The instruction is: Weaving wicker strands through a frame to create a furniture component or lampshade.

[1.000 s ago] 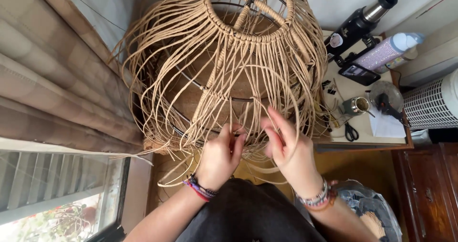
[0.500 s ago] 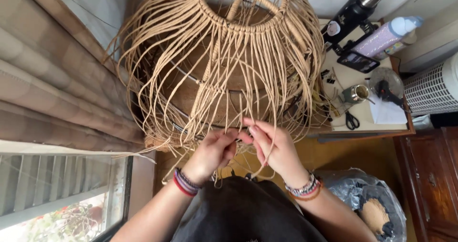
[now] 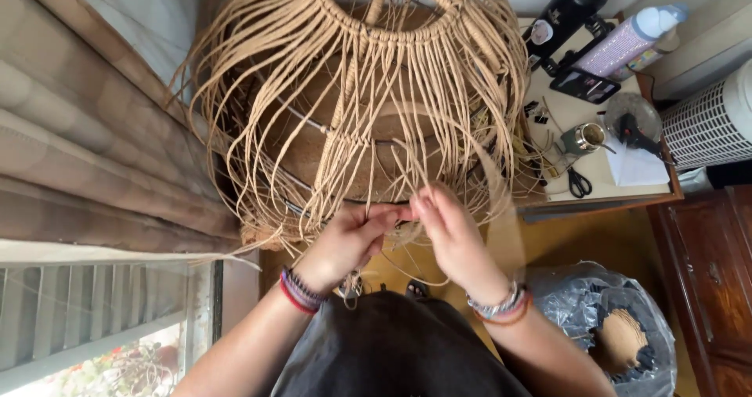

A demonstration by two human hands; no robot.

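Cord strands (image 3: 439,115) hide the wire frame; both hands (image 3: 407,236) meet, pinching a strand, fingertips blurred.

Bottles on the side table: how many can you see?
2. A black bottle lies at the table's far edge, and a lilac bottle with a blue cap lies just right of it. Others may be hidden behind the hanging cords.

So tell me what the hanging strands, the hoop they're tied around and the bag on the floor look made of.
Strands: tan twisted cord, probably paper or natural fibre; matte, faintly ribbed.
Hoop: probably metal wire; thin, dark, rigid curve, slightly shiny.
Bag: thin plastic film; crinkled, glossy and grey.
Both the left hand and the right hand pinch strands.
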